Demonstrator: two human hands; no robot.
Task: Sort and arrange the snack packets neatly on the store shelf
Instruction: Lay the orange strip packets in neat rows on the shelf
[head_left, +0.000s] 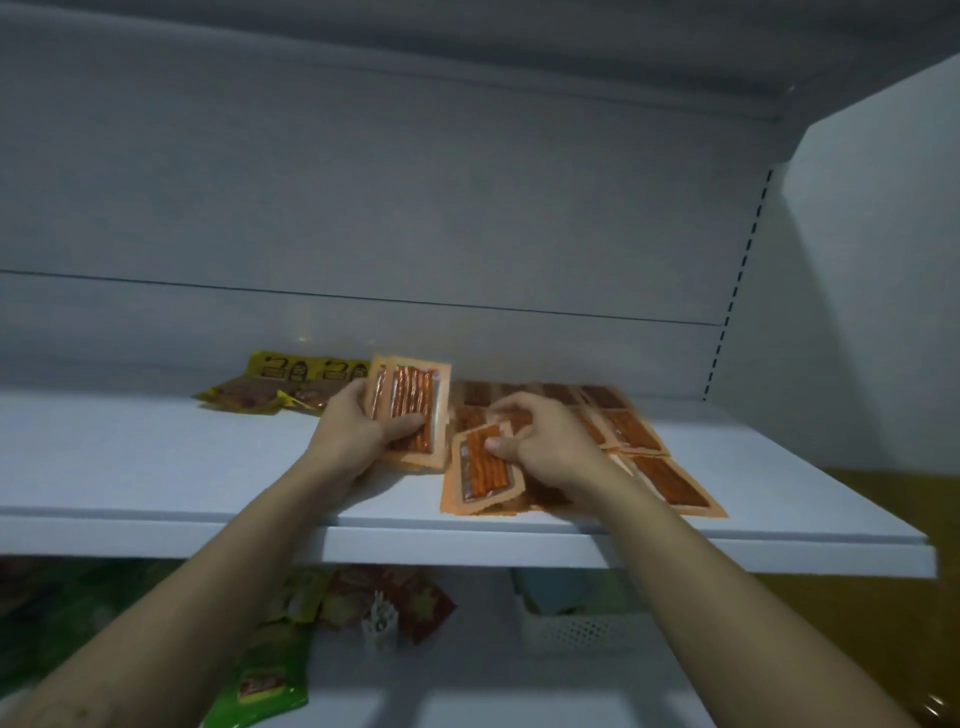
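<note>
The left hand (358, 434) grips a small upright stack of orange snack packets (413, 402), thumb across its front, above the middle of the white shelf (156, 457). The right hand (540, 441) pinches a single orange packet (483, 470) lying just right of the stack. Loose orange packets (644, 441) overlap further right; yellow packets (291, 387) lie far left.

Handling, as judged: light, thin, flexible film, probably slippery when stacked. Grip the flat sealed border, not the filled centre.

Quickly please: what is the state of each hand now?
Left hand: grips a raised stack of orange packets.
Right hand: pinches one orange packet on the shelf.
</note>
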